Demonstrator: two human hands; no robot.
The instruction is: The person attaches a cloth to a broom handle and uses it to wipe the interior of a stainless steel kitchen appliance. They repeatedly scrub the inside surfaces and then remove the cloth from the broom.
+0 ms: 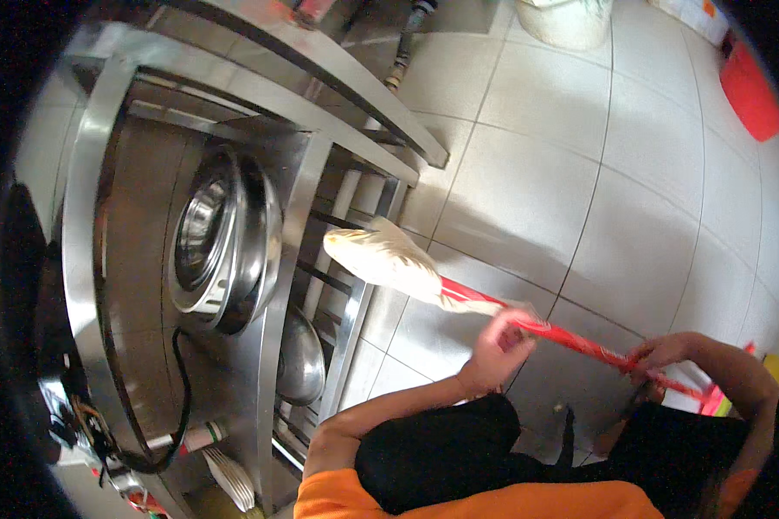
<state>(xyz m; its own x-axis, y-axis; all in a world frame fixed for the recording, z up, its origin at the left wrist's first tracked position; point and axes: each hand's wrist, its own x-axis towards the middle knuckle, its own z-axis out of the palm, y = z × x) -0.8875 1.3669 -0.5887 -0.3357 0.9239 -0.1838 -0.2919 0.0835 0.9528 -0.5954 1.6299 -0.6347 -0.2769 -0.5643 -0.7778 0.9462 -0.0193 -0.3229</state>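
Observation:
A long red handle (574, 340) slants across the picture in front of me, its far end wrapped in or fitted with a pale cloth-like head (389, 263). That head is beside the metal rack's lower bars, above the tiled floor. My left hand (503, 344) is at the handle just behind the pale head, fingers curled; how firmly they close on it does not show clearly. Farther back, my right hand (662, 360) grips the handle, slightly blurred. Beyond it the handle runs toward pink and yellow items at the right.
At left stands a stainless steel rack (276, 324) holding metal basins (201, 240), with another metal bowl (302, 357) behind a post. A black cable (185, 389) hangs there. A whitish bucket (568, 23) and a red container (750, 91) stand on the tiled floor (532, 143).

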